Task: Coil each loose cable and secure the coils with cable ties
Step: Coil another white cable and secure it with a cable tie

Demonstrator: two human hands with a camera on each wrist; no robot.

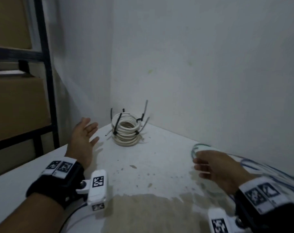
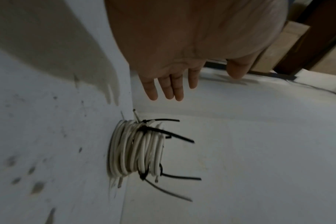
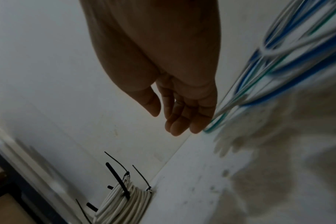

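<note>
A stack of white cable coils (image 1: 126, 130) stands in the table's far corner, bound with black cable ties (image 1: 117, 125) whose tails stick out. My left hand (image 1: 85, 132) hovers just left of it, fingers straight and spread, holding nothing. In the left wrist view the fingers (image 2: 171, 87) point past the coils (image 2: 136, 148) without touching them. Loose blue, green and white cables (image 1: 260, 167) lie along the right wall. My right hand (image 1: 208, 167) is beside their looped end (image 1: 200, 146), fingers relaxed. In the right wrist view its fingertips (image 3: 182, 127) sit next to the cables (image 3: 278, 68), gripping nothing.
The white table (image 1: 159, 148) has a worn brown patch (image 1: 143, 212) at the near edge and small stains in the middle. White walls close in behind and to the right. A black shelf rack (image 1: 47, 81) with cardboard boxes (image 1: 17, 106) stands at the left.
</note>
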